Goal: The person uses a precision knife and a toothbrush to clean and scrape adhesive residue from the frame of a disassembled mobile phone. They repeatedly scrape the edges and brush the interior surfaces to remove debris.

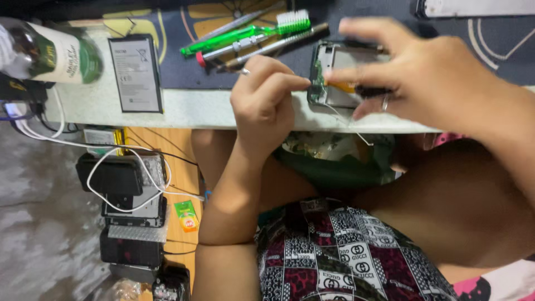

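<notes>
The opened phone [340, 75] lies at the table [184, 108] edge, 12 o'clock from the person. The left hand [267, 100] pinches at its rim; the right hand [423, 72] grips it. A slip could tear the thin wire [348, 124] or drop the phone

The worktop [184, 108] lies bare between the flat phone battery [136, 72] and the opened phone [339, 75], giving a hand room there along the front edge. Behind that gap, a green toothbrush [245, 32] and metal hand tools [262, 44] lie bunched together and block the way. A glass bottle [47, 50] crowds the far corner beside the battery.
</notes>
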